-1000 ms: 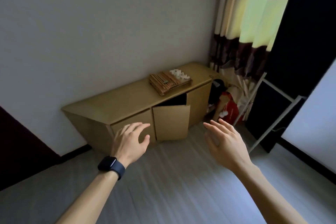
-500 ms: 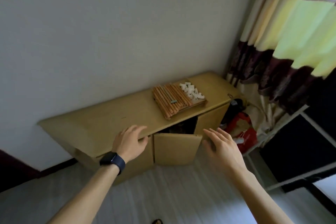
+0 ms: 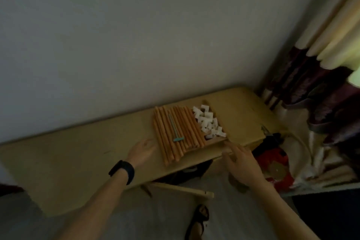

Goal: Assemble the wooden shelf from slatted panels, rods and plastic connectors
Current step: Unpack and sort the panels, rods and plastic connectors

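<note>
Left hand [image 3: 141,150]: fingers stretched out and loose, holding nothing, over the cabinet top just beside the near left edge of the rods; blurred.
Right hand [image 3: 240,163]: fingers straight, gripping nothing, at the cabinet's front edge near the panel's near corner; whether it touches is unclear.
Wooden rods [image 3: 175,132]: round, orange-brown, packed side by side in a flat row on the panel.
Plastic connectors [image 3: 206,121]: white, angular, heaped right of the rods.
Slatted panel [image 3: 214,139]: light wood, under rods and connectors, on the cabinet.
Teal tool [image 3: 176,129]: thin, T-shaped, lying on the rods.
Cabinet [image 3: 68,161]: tan, smooth top, against a plain grey wall.
Cabinet door [image 3: 181,189]: swung open below.
Wristwatch [image 3: 122,171]: dark, on the left wrist.
Red bag [image 3: 276,160]: on the floor, right of the cabinet.
Curtain [image 3: 321,84]: striped cream and dark purple, far right.
</note>
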The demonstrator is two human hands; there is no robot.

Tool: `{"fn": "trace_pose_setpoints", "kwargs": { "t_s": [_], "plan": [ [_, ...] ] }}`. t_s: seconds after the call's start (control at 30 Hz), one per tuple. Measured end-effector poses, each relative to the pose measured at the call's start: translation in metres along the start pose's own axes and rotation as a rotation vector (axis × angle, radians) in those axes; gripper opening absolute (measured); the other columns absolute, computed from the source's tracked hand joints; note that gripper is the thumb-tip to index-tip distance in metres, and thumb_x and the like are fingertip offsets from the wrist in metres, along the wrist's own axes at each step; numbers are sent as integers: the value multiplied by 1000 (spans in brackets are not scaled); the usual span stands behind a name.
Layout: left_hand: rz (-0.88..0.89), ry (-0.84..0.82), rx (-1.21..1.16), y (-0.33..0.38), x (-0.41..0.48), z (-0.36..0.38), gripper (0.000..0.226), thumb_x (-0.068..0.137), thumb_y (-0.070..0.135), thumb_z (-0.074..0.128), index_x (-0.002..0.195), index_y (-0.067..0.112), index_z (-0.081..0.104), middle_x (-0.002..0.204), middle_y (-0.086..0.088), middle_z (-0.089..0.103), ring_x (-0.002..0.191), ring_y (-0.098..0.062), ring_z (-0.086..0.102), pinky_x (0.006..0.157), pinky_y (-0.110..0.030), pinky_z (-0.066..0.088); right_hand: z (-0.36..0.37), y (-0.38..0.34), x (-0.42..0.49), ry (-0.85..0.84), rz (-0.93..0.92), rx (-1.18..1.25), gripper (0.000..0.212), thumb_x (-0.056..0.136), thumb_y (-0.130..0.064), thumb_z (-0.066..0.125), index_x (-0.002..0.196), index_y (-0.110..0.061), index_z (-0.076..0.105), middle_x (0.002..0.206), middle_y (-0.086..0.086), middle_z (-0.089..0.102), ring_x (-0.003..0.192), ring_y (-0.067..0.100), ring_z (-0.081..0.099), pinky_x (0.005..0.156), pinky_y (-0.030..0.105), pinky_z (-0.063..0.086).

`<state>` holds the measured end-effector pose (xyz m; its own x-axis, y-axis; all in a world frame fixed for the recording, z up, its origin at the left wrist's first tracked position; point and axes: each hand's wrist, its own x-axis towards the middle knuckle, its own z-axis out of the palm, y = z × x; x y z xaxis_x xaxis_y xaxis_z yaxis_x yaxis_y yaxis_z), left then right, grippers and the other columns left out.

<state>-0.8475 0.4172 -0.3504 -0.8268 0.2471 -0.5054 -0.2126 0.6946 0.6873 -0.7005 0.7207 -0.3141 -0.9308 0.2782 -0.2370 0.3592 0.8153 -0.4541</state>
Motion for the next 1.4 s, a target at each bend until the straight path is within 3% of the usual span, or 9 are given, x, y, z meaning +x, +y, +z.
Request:
{"fn": "trace_pose_setpoints", "kwargs": {
  "t_s": [0.13,0.3,0.4,0.53,0.7,0.9,1.0,1.17,1.4],
  "plan": [
    [-373,46,-398,14,49,19,68,97,56,52,154,26,32,153,-2,40,133,-26,43,103,-37,38,-15,32,109,-163,175,257,47,105,-39,46,145,-15,46,138,1,54,124,21,50,97,26,34],
    [-593,105,-612,7,107,38,78,92,70,46,155,28,28,156,-3,36,135,-31,42,108,-47,37,0,71,229,-327,534,591,62,102,-51,46,153,-20,33,154,5,38,140,30,38,107,42,33],
    [-675,101,-722,3,137,49,71,95,68,42,153,29,32,152,-7,41,134,-34,43,107,-53,35,21,92,272,-425,698,708,66,96,-61,49,148,-22,39,147,2,48,135,29,44,111,50,35],
    [-738,112,-843,-8,173,56,55,98,66,36,137,30,49,131,-7,51,116,-33,48,105,-56,38,38,109,300,-546,739,838,50,97,-57,52,125,-17,61,117,8,66,109,31,62,105,52,46],
    [-789,105,-838,-20,190,56,62,92,70,45,140,32,51,130,-9,50,126,-36,45,107,-67,34,42,114,304,-597,731,868,50,91,-58,61,112,-13,69,114,8,68,109,29,62,92,49,51],
    [-791,8,-822,-10,187,53,62,90,69,50,139,31,54,125,-9,53,116,-35,49,99,-63,41,31,125,277,-527,799,947,43,91,-52,64,110,-14,70,116,6,68,108,27,62,93,50,50],
    [-750,-77,-782,14,186,52,60,87,69,56,133,31,59,134,-10,51,119,-36,50,92,-60,47,21,140,241,-417,869,1048,44,89,-50,68,111,-12,71,114,8,70,108,29,63,97,52,50],
    [-658,-231,-631,69,184,59,55,86,63,61,129,28,59,125,-10,53,111,-35,51,76,-53,48,-9,160,155,-205,998,1208,41,92,-41,67,106,-3,70,109,17,69,93,30,65,94,49,52],
    [-480,-501,-318,149,165,123,59,83,62,66,133,32,57,133,-10,51,121,-38,48,104,-66,38,-21,184,-30,146,1072,1469,46,85,-47,71,117,-15,64,117,13,66,106,33,63,77,46,53]
  ]
}}
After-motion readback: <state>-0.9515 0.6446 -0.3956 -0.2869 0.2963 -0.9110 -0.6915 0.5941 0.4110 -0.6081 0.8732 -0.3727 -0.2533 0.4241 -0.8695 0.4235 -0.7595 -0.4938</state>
